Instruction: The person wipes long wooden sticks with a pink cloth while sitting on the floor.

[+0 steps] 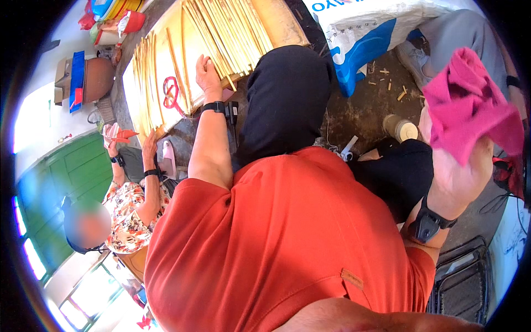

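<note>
My right hand (460, 174) is raised at the right, gripping a crumpled pink cloth (473, 108). On the table edge, my left hand (208, 79) lies with curled fingers against the near side of a row of thin pale sticks (232, 37), which look like bamboo or cane. Whether its fingers hold a stick cannot be made out. Left of this hand, a loop of red ribbon or cord (170, 92) rests by a few single sticks (176, 62). A second bunch of sticks (146, 83) lies further left.
A person in a patterned top (132, 211) sits at the left, one hand on stick ends, the other holding a red-and-white cloth (118, 133). A white-and-blue woven sack (356, 37) stands beside another person's leg (460, 41). Stick offcuts (401, 93) and a jar (400, 128) are on the floor.
</note>
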